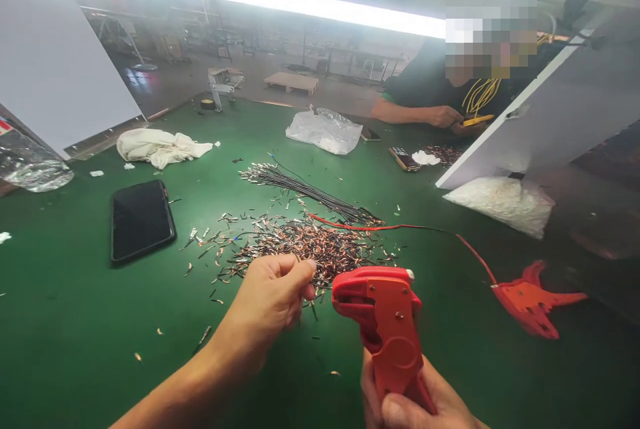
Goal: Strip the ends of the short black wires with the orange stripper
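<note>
My right hand (415, 405) grips the handles of a red wire stripper (385, 322), its jaws pointing left toward my other hand. My left hand (273, 299) is pinched shut just left of the jaws, fingertips together on something too thin to make out. Right behind both hands lies a heap of stripped wire offcuts (310, 245) on the green table (75, 335). A bundle of thin black wires (310, 192) lies behind the heap.
A black phone (141, 219) lies at left, a white cloth (157, 145) behind it. A second red stripper (533, 302) with a red wire (400, 227) lies at right. Plastic bags (325, 130) (500, 202) and a white board (550, 115) stand farther back. Another person (440, 92) works across the table.
</note>
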Available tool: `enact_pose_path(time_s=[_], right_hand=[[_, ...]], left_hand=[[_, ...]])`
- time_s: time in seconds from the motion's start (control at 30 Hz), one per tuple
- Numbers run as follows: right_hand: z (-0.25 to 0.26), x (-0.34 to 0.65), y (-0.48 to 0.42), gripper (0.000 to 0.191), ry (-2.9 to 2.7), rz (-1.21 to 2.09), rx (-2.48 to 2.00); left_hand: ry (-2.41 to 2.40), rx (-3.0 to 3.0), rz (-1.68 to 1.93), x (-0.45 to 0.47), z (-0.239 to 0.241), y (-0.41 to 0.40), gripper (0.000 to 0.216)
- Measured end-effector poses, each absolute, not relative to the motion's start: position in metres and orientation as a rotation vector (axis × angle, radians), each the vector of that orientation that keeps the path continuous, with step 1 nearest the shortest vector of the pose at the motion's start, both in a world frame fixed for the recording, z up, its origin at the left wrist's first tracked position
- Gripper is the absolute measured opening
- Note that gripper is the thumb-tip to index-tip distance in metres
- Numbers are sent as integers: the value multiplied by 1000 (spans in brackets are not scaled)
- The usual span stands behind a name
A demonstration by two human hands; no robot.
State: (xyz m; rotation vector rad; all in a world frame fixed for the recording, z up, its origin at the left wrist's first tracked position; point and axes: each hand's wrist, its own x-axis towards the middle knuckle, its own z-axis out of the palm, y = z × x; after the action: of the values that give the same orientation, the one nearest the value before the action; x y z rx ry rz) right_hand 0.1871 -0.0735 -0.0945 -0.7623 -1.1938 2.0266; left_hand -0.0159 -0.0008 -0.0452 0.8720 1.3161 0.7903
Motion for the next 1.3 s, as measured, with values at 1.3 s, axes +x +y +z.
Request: enact_pose_path(time_s=[1.3], right_hand=[[-110, 192, -62, 53, -1249, 2085, -618]], left_hand=[[896, 2515, 1152, -32, -34, -6, 18]])
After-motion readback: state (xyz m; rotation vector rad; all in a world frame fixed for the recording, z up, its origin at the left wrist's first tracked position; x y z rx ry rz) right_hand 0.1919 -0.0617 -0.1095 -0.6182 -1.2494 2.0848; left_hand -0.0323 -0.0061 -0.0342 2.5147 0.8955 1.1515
